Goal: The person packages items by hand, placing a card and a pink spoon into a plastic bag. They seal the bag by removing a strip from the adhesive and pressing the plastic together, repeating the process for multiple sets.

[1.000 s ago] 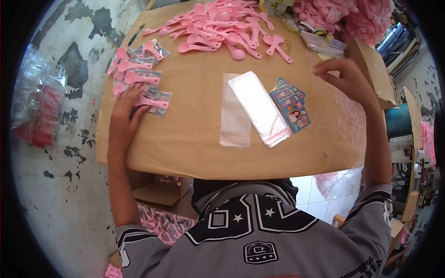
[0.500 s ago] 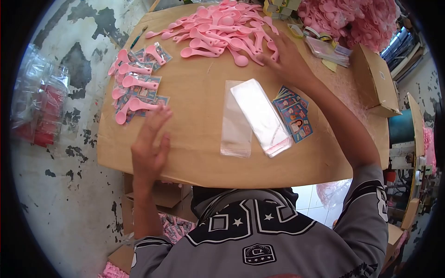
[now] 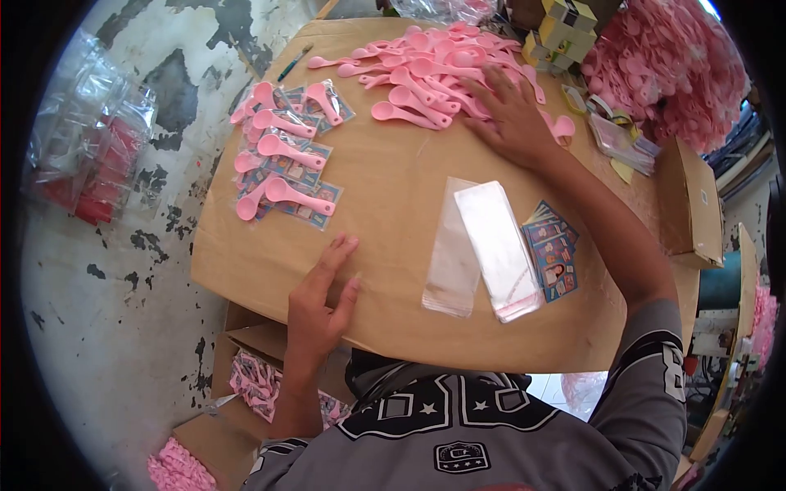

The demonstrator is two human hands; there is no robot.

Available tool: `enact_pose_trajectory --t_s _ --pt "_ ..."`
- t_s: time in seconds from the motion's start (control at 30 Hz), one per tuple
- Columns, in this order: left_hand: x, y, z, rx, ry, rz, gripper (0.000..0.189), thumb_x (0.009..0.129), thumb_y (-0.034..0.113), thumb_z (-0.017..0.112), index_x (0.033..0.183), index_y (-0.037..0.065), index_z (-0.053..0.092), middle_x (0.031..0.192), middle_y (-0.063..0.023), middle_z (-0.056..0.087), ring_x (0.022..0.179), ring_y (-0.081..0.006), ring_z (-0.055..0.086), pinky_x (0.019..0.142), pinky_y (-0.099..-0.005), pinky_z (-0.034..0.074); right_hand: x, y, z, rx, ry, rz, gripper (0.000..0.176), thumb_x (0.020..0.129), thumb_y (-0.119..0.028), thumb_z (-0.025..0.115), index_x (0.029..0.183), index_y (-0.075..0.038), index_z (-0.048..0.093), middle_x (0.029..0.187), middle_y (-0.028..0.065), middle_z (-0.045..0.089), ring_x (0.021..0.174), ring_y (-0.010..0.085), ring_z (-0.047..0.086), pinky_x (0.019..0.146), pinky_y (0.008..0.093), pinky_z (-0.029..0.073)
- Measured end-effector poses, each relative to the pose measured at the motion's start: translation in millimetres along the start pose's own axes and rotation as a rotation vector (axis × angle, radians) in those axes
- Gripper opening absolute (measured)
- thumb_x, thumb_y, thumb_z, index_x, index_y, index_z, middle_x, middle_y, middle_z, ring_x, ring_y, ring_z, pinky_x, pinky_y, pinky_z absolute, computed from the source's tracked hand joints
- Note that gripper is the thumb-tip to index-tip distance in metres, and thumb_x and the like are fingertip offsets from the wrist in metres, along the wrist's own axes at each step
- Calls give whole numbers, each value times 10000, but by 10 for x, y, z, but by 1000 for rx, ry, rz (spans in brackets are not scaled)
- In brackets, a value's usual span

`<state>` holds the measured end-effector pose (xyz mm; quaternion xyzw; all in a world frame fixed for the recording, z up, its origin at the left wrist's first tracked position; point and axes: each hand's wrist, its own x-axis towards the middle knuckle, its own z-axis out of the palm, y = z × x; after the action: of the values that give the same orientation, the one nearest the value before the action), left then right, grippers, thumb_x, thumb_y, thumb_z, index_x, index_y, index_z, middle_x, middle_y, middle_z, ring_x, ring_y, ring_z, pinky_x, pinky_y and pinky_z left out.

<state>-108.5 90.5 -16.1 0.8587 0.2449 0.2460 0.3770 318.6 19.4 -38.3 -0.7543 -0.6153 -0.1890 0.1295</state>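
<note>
My right hand (image 3: 516, 119) lies with spread fingers over the right side of a heap of pink plastic spoons (image 3: 446, 69); it grips none of them that I can see. Near the front left edge of the table, my left hand (image 3: 321, 299) rests with its fingers apart and nothing in it. Beyond it, pink spoons in clear bags with printed cards (image 3: 299, 196) form an overlapping group. A stack of clear plastic bags (image 3: 499, 250) lies at the middle right, with a single clear bag (image 3: 450, 274) beside it. Blue illustrated cards (image 3: 553, 254) are fanned against the stack's right side.
A pen (image 3: 295, 62) lies at the far left of the brown-covered table (image 3: 385, 319). A cardboard box (image 3: 688, 200) and a large bag of pink spoons (image 3: 663, 69) stand on the right. Below the left edge, an open carton (image 3: 254, 331) sits near packed spoons.
The view has shifted, so the table appears lower and further right. My left hand has moved away from the packed spoons toward the front edge. My right hand now lies flatter over the heap.
</note>
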Motion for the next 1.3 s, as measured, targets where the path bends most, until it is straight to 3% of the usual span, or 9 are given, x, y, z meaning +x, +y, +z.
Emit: enact_pose_trajectory --t_s 0.3,0.43,0.5,0.63,0.73,0.93,1.03,1.13,1.3 --pt "44 -32 15 49 -8 6 463 947 39 699 1406 62 649 1433 -228 641 1356 -381 608 1084 -435 509 824 -272 -122 241 274 -223 508 985 -439 648 1338 -76 610 1507 163 564 1431 372 479 1194 496 353" --pt "63 -12 24 20 10 -42 420 948 26 699 1367 55 685 1422 -220 658 1356 -339 621 1103 -405 499 1717 -756 278 485 -24 -131 501 1040 -421 592 1392 -65 587 1451 161 603 1415 365 499 1184 466 385" --pt "59 10 32 -7 21 -78 398 951 18 697 1348 46 700 1411 -214 670 1361 -313 625 1114 -388 493 2125 -867 775 367 -42 -305 486 1064 -400 549 1423 -73 583 1480 148 592 1423 344 501 1184 495 384" --pt "62 0 59 -49 36 -96 376 959 11 692 1334 27 708 1382 -203 692 1356 -290 629 1115 -378 489 2370 -1078 1078 122 -199 -181 466 1083 -383 495 1436 -96 596 1514 129 579 1433 311 505 1162 558 384" --pt "61 -16 46 -54 34 -91 374 962 8 687 1335 18 705 1377 -202 696 1352 -286 633 1117 -373 485 2325 -953 1038 164 -308 -69 426 1085 -403 488 1335 -108 667 1430 126 640 1396 319 536 1140 548 404" --pt "82 -18 14 -80 9 -108 373 962 9 683 1334 3 700 1381 -213 691 1345 -287 638 1115 -372 486 1859 -515 547 186 -272 -340 387 1042 -403 549 1026 -88 773 1013 142 766 1060 362 693 970 482 510" --pt "80 -30 4 -101 8 -93 372 961 14 684 1332 0 699 1379 -215 692 1344 -288 639 1113 -371 488 1736 -222 432 373 -197 -502 442 1017 -444 592 896 -53 759 915 136 757 948 370 700 891 454 535" --pt "56 -39 0 -113 11 -79 367 963 21 680 1329 -1 699 1375 -217 694 1341 -290 642 1112 -369 488 1738 -62 446 414 -207 -510 485 993 -496 625 898 -43 768 930 140 755 949 352 700 887 464 525" --pt "48 -54 4 -128 15 -62 354 967 37 677 1319 -3 697 1360 -224 698 1327 -308 649 1102 -376 494 1366 -731 151 292 -218 -445 443 995 -391 617 1317 -90 660 1376 139 646 1255 332 601 1092 473 442"
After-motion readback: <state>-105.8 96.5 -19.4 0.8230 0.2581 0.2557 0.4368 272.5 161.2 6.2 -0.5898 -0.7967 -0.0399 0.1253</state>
